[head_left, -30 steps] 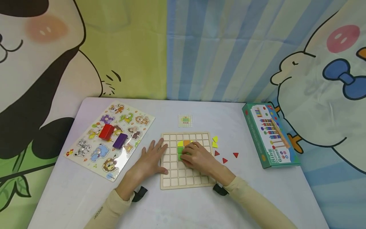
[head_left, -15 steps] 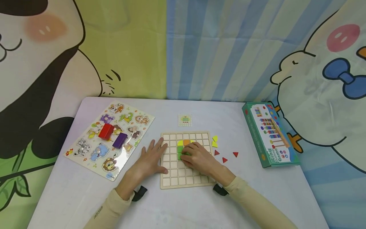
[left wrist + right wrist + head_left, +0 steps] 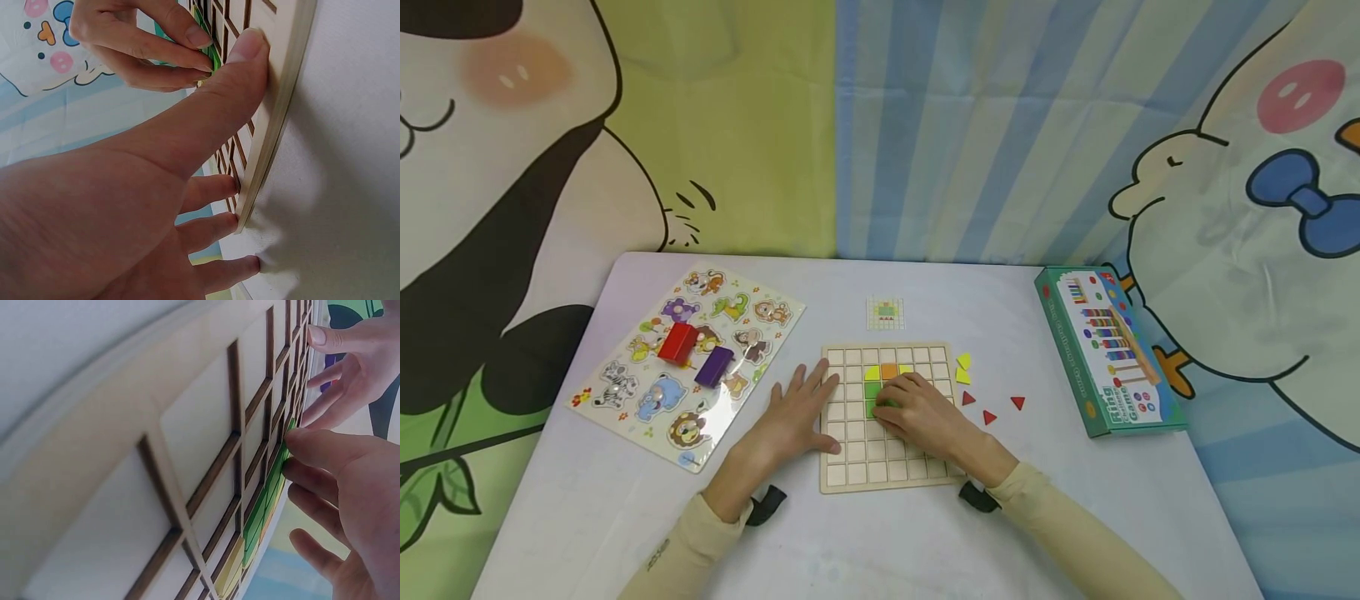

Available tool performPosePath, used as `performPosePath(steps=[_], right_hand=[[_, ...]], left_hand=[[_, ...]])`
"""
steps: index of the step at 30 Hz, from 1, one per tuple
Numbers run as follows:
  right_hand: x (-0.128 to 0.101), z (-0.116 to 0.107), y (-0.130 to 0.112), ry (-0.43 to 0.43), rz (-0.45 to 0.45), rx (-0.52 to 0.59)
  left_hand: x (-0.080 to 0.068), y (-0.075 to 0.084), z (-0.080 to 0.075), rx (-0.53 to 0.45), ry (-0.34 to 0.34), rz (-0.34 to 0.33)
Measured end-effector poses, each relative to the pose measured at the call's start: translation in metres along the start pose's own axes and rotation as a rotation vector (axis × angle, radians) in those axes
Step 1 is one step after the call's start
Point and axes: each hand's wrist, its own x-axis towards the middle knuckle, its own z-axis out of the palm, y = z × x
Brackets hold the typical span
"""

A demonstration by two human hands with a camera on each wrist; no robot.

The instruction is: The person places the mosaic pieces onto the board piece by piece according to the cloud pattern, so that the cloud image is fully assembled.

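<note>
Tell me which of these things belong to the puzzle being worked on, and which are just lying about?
In use:
grid board
green tile under the right hand
left hand on the board's edge
pattern card
yellow pieces
red triangles

Lying about:
animal puzzle
red block
purple block
game box
</note>
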Motion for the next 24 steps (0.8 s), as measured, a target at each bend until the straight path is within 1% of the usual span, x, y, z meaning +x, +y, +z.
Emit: performPosePath(steps=[2,7,14,18,22,24], right_hand=[[-0.001,-0.001,0.001,0.011,0.004,0.019],[-0.004,-0.009,0.009,0.055,0.063,0.074],[-0.017,-0.025,0.037,0.114,0.172,0.036],[-0.031,-0.032,0.054,0.13,0.286,-0.01],[-0.045,-0.035,0.069,0.136,0.444,-0.076],[-0.05,-0.034,0.075,0.135,0.513,-0.092]], left_hand=[[0.001,0.0,0.0,0.001,0.003,0.003],[0.001,0.0,0.0,0.002,0.007,0.002],[-0.001,0.002,-0.001,0.001,0.014,0.002],[-0.001,0.002,-0.001,0.009,0.01,0.001],[-0.002,0.002,0.0,0.009,0.008,0.001],[-0.002,0.002,0.0,0.009,0.003,-0.004]])
